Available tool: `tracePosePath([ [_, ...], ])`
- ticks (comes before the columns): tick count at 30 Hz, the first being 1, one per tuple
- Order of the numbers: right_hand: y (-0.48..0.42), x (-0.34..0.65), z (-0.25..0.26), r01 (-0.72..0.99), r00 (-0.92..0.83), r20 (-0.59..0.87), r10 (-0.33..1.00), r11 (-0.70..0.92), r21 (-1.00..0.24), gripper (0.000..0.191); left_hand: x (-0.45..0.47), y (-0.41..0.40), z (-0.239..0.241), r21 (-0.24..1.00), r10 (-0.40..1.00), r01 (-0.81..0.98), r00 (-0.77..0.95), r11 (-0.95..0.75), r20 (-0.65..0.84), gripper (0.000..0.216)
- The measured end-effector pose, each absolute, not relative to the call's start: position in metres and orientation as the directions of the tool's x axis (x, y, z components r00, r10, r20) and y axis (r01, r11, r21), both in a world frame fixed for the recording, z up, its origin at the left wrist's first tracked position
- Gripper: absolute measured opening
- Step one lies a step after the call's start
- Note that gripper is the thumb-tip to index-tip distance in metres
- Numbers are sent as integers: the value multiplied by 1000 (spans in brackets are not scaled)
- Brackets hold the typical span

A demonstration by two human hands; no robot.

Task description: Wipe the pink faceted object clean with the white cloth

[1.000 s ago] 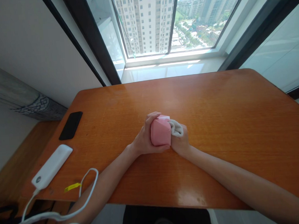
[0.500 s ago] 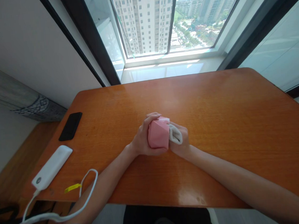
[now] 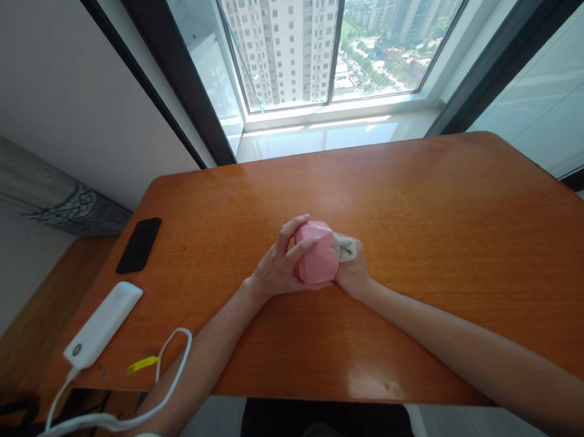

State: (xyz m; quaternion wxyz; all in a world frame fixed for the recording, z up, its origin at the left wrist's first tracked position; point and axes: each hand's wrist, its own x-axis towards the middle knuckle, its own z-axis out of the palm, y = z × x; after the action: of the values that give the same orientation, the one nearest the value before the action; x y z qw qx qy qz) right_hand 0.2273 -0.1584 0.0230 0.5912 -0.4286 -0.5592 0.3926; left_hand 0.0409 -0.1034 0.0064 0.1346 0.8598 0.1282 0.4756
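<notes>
Both my hands meet at the middle of an orange wooden table (image 3: 421,224). Between them is a rolled bundle of pink cloth (image 3: 319,260) with a white cloth end (image 3: 346,247) sticking out to the right. My left hand (image 3: 278,269) curls its fingers over the pink roll's left side and top. My right hand (image 3: 352,274) grips the bundle from the right, under the white end, with its fingers mostly hidden behind the cloth.
A black phone (image 3: 138,245) lies near the table's left edge. Closer to me there is a white power bank (image 3: 103,324) with a white cable (image 3: 116,414) looping off the front edge. A window sill and glass lie beyond the table's far edge.
The bundle has turned a little and moved slightly away from me. My left fingers have shifted from wrapping round the back to lying over the top of the pink roll.
</notes>
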Motion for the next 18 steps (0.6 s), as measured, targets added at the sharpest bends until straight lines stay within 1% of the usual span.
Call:
tracePosePath([
  [2, -160, 228, 21, 38, 70, 359, 931, 357, -933, 17, 42, -105, 7, 377, 353, 58, 506, -924, 787, 122],
  [4, -161, 230, 19, 138, 54, 467, 883, 456, -879, 15, 44, -107, 9, 477, 413, -8, 484, -879, 771, 121],
  [5, -162, 232, 19, 199, 32, 526, 850, 511, -836, 17, 44, -108, 10, 539, 455, -46, 478, -841, 751, 119],
  [7, -163, 236, 18, 309, -48, 616, 786, 598, -739, 27, 44, -109, 10, 673, 536, -132, 502, -728, 679, 114],
  [9, -164, 239, 18, 381, -129, 662, 738, 654, -654, 36, 43, -110, 10, 790, 585, -215, 567, -575, 580, 109],
  [11, -163, 241, 19, 414, -180, 688, 703, 689, -595, 42, 43, -110, 8, 856, 601, -266, 620, -444, 504, 107],
  [12, -163, 241, 19, 418, -189, 696, 693, 698, -581, 42, 43, -110, 7, 870, 605, -273, 632, -411, 484, 107],
  [14, -161, 241, 20, 404, -180, 686, 705, 689, -602, 39, 43, -110, 5, 874, 614, -263, 630, -408, 476, 109],
  [16, -160, 238, 21, 363, -132, 656, 743, 652, -665, 33, 44, -109, 3, 849, 616, -244, 599, -468, 511, 116],
  [18, -158, 234, 21, 316, -34, 631, 775, 607, -729, 27, 43, -107, 2, 787, 577, -208, 577, -581, 578, 126],
])
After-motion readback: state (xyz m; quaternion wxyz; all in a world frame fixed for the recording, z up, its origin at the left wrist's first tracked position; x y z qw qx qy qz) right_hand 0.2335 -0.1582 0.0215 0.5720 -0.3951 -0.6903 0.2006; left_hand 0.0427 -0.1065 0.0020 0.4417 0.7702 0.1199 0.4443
